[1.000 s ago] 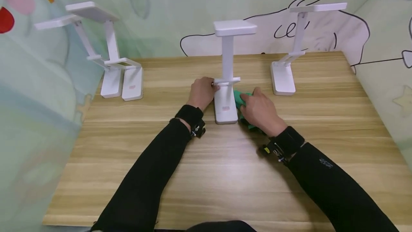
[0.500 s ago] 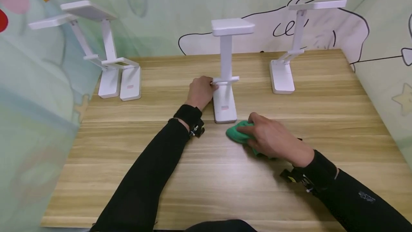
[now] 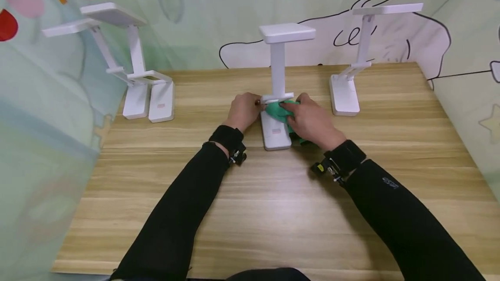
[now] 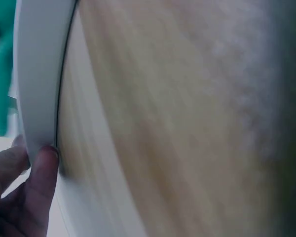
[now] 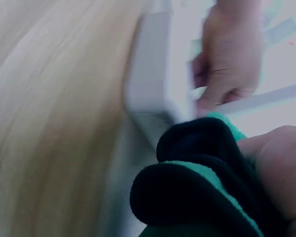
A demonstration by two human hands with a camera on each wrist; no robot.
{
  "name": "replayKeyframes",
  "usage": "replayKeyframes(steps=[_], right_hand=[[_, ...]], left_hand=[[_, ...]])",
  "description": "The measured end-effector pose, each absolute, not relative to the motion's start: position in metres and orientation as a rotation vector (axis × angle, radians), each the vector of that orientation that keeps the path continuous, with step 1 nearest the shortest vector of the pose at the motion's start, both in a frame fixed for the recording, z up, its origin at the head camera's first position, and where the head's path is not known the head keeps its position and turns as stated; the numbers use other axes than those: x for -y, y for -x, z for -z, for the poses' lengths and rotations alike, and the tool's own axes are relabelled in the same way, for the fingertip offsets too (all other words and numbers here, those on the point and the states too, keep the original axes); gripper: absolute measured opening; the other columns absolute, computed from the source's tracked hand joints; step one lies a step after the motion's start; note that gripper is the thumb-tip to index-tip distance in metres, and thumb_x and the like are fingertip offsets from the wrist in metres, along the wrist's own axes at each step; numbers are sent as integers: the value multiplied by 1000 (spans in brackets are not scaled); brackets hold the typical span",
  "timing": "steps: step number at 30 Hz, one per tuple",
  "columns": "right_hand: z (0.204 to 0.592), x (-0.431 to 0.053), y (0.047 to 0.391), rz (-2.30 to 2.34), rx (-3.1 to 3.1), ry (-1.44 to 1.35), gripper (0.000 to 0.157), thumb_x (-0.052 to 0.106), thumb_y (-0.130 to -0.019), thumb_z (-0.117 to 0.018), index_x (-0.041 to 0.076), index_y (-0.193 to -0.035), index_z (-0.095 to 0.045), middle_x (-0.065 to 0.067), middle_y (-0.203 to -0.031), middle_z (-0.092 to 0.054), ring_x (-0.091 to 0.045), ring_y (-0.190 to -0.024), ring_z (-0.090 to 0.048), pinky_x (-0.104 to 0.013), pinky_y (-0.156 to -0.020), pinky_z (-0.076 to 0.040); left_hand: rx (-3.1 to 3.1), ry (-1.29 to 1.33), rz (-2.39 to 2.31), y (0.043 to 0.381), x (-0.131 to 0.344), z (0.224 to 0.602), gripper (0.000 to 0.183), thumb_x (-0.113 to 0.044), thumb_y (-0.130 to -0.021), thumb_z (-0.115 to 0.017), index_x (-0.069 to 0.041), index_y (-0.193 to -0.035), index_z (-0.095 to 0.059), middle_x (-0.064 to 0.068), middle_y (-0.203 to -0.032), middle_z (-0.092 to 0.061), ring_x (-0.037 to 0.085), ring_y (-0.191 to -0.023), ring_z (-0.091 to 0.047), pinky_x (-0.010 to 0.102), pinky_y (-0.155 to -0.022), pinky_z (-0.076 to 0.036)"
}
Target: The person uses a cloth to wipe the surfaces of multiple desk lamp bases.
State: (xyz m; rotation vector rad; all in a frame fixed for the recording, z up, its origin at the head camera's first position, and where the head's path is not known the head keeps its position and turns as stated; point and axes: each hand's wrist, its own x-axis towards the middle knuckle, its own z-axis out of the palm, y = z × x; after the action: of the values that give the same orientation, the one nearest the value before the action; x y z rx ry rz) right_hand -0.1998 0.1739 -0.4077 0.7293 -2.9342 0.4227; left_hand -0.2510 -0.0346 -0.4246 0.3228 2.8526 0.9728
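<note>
Your left hand (image 3: pixel 243 111) reaches forward, thumb and fingers pinching the white lamp (image 3: pixel 277 70), whose base (image 3: pixel 276 135) extends toward you from them. Your right hand (image 3: pixel 312 120) angles inward, fingers gripping the green cloth (image 3: pixel 276 112) against the base, near your left fingertips.

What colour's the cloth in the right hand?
The cloth is green and black, clearest in the right wrist view.

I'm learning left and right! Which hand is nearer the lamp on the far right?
Right. The right hand, holding the green cloth, is just left of the far-right lamp. The left hand is farther left, gripping the middle lamp.
</note>
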Motion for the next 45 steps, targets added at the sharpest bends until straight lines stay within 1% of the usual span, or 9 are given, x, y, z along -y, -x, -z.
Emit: replayKeyframes(steps=[7, 16, 19, 22, 25, 28, 34, 41, 45], right_hand=[[406, -176, 185, -416, 2948, -983, 39, 13, -87, -62, 15, -125, -66, -16, -97, -53, -23, -76, -49, -35, -60, -48], [386, -189, 151, -464, 3040, -1355, 37, 17, -87, -66, 24, -123, -67, -7, -100, -52, -16, -78, -48, -30, -66, -46], [377, -187, 156, -535, 3076, -1244, 37, 18, -87, -66, 24, -124, -67, -6, -101, -53, -17, -78, -49, -31, -65, -46], [379, -179, 168, -580, 3009, -964, 39, 21, -89, -65, 18, -128, -63, -11, -105, -56, -21, -79, -54, -37, -64, -49], [394, -166, 180, -508, 2874, -758, 39, 22, -90, -65, 12, -128, -62, -17, -107, -60, -28, -83, -59, -44, -63, -53], [410, -154, 188, -355, 2760, -695, 36, 17, -89, -65, 10, -124, -65, -23, -104, -63, -33, -87, -60, -47, -64, -54], [413, -144, 190, -245, 2818, -771, 38, 6, -84, -56, 17, -118, -70, -26, -100, -58, -33, -76, -52, -44, -59, -50], [391, -152, 163, -264, 2897, -1125, 39, 4, -82, -56, 19, -114, -73, -14, -87, -57, -22, -72, -49, -34, -59, -48], [376, -156, 156, -365, 3093, -1256, 38, 6, -84, -59, 20, -116, -72, -9, -94, -58, -18, -75, -48, -31, -64, -47]], left_hand=[[-2818, -320, -997, 252, 34, 423, 18, -30, -92, -65, -14, -95, -72, 1, -76, -68, 11, -59, -60, 24, -53, -47], [-2795, -262, -1043, 252, 33, 425, 22, -27, -92, -66, -11, -105, -73, 2, -81, -68, 13, -61, -61, 24, -53, -48], [-2780, -281, -1053, 253, 34, 425, 21, -28, -91, -66, -12, -104, -73, 2, -81, -68, 12, -61, -62, 24, -54, -49], [-2803, -334, -1019, 254, 37, 426, 19, -27, -92, -66, -13, -103, -74, 2, -81, -69, 12, -62, -61, 24, -54, -48], [-2818, -364, -978, 255, 41, 427, 19, -21, -94, -63, -15, -110, -73, 3, -92, -72, 11, -70, -61, 23, -59, -50], [-2785, -368, -986, 256, 44, 426, 26, -16, -95, -60, -18, -119, -70, 3, -106, -72, 9, -77, -62, 23, -63, -52], [-2770, -362, -1018, 256, 45, 425, 26, -21, -95, -63, -17, -120, -70, 5, -110, -72, 7, -71, -63, 22, -62, -52], [-2694, -282, -1129, 256, 42, 425, 26, -23, -91, -67, -11, -113, -71, 6, -98, -72, 9, -66, -65, 23, -60, -54], [-2675, -271, -1151, 256, 41, 425, 26, -22, -91, -67, -11, -113, -71, 6, -95, -72, 10, -65, -66, 24, -58, -54]])
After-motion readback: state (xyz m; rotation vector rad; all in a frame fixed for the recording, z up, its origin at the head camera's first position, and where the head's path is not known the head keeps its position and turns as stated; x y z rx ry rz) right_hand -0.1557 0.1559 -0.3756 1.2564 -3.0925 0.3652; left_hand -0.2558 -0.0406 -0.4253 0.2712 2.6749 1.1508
